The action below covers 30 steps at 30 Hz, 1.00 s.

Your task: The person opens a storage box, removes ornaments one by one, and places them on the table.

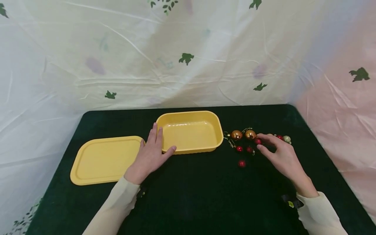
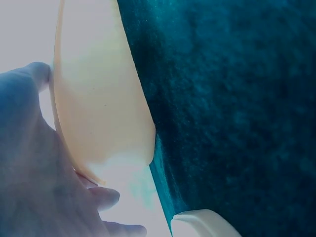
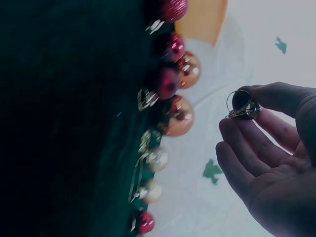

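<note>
My left hand (image 1: pixel 150 153) rests against the left end of a yellow plastic box (image 1: pixel 191 150), fingers extended along its rim and thumb by the front wall. The box's pale wall (image 2: pixel 98 94) fills much of the left wrist view, beside the hand (image 2: pixel 44 168). Between thumb and fingertips, my right hand (image 1: pixel 280 156) pinches a small red Christmas bauble (image 1: pixel 258 141). This bauble (image 3: pixel 245 104) looks dark in the right wrist view, with a thin hanging loop, and appears lifted clear of the table. Other baubles lie about it: copper ones (image 1: pixel 236 135), small red ones (image 1: pixel 242 163) and a pale gold one (image 1: pixel 287 139).
A flat yellow lid (image 1: pixel 107 160) lies left of the box, partly behind the left hand. Dark green cloth (image 1: pixel 205 195) covers the table. A pale curtain (image 1: pixel 188 81) with green leaf-like prints hangs along the back and sides.
</note>
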Each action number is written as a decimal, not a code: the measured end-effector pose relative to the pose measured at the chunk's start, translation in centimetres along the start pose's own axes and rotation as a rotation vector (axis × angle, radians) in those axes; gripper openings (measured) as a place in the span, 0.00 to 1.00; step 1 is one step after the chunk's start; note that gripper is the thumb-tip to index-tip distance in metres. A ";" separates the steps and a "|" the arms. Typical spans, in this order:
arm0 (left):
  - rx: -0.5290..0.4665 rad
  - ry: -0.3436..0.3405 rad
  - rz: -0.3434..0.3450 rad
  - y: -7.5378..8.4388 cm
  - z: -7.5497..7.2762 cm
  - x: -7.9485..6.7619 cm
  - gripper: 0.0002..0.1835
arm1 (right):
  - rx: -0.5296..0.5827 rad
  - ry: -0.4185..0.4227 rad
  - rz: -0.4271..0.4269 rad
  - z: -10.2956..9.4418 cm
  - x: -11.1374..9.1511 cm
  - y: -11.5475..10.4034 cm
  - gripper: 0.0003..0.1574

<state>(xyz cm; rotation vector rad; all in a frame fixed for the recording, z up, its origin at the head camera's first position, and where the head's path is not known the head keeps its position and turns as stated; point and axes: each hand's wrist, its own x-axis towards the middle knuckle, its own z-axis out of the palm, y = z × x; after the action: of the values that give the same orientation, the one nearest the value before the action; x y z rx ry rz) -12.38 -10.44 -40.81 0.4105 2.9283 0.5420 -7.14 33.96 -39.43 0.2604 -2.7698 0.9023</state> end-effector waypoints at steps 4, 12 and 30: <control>0.002 -0.002 0.004 0.0 0.0 0.0 0.56 | -0.019 0.011 0.029 -0.1 -0.5 1.0 0.23; -0.003 -0.007 0.001 -0.1 0.0 0.1 0.57 | -0.007 -0.015 0.064 0.0 -1.0 2.6 0.22; -0.029 -0.023 0.003 -0.1 -0.1 0.2 0.57 | -0.042 -0.091 0.036 0.7 -0.4 4.0 0.22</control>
<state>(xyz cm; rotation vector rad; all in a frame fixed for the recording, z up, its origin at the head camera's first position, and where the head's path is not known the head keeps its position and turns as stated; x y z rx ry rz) -12.58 -10.55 -40.81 0.4143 2.8941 0.5758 -7.76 36.80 -42.31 0.2520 -2.8825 0.8602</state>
